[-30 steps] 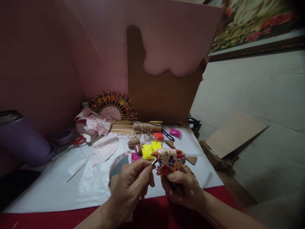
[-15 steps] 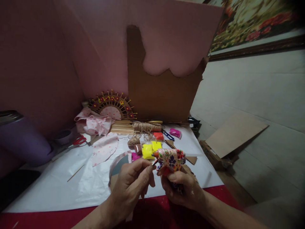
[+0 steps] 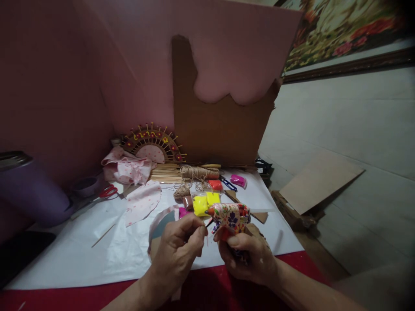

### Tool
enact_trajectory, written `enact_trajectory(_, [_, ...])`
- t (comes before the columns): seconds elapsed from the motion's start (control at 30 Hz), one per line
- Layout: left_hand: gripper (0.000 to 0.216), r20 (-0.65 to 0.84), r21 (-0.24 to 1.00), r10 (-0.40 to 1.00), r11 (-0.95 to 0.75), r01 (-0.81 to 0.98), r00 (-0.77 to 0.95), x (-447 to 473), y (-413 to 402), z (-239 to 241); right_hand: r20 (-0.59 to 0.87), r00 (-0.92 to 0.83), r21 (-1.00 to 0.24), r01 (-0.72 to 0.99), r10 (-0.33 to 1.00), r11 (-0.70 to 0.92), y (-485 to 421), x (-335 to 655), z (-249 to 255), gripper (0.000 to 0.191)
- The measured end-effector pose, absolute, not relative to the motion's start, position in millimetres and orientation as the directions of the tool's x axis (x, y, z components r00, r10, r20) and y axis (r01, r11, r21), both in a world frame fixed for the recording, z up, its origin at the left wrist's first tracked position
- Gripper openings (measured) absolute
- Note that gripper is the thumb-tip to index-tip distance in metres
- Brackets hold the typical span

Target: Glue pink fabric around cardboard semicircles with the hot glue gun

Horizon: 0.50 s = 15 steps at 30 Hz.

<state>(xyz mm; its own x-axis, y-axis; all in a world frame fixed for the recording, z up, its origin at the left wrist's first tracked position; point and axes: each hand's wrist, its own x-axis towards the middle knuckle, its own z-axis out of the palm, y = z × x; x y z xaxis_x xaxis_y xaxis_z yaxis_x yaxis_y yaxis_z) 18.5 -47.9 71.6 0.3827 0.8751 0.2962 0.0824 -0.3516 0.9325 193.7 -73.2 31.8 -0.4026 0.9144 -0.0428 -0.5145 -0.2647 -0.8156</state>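
While the right hand (image 3: pixel 248 259) is clenched round the flowered glue gun (image 3: pixel 231 216) above the front edge of the desk (image 3: pixel 65 298), the left hand (image 3: pixel 178 255) pinches a thin dark stick (image 3: pixel 209 223) at its nozzle. Just behind them lie yellow clay packets (image 3: pixel 201 204) and twine (image 3: pixel 194 172), with red scissors (image 3: pixel 108 191) toward the back left.

Red scissors (image 3: pixel 108 191) lie centre left on white paper (image 3: pixel 97 255); mid-frame beyond sit pink fabric (image 3: pixel 128 166), a fan-shaped craft (image 3: pixel 152 144), twine (image 3: pixel 197 172) and yellow packets (image 3: pixel 202 203); cardboard (image 3: pixel 223 129) stands behind, a painting (image 3: pixel 340 30) upper right
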Motion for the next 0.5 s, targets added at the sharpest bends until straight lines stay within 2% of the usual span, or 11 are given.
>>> enact_trajectory(0.27, [0.023,0.222,0.972,0.922,-0.237,0.008,0.317,20.0,-45.4,68.8,-0.064,-0.468,-0.782,-0.525,0.882,-0.335,-72.6,196.8,23.9,0.025])
enact_trajectory(0.37, [0.021,0.151,0.988,0.946,-0.136,-0.071,0.288,19.1,-41.5,63.8,-0.064,-0.45,-0.768,-0.547,0.891,-0.332,-73.8,197.4,23.0,0.026])
enact_trajectory(0.5, [0.023,0.077,0.971,0.913,0.023,-0.239,0.401,20.3,-40.6,61.2,-0.103,-0.457,-0.733,-0.565,0.883,-0.378,-71.7,199.3,25.2,0.025])
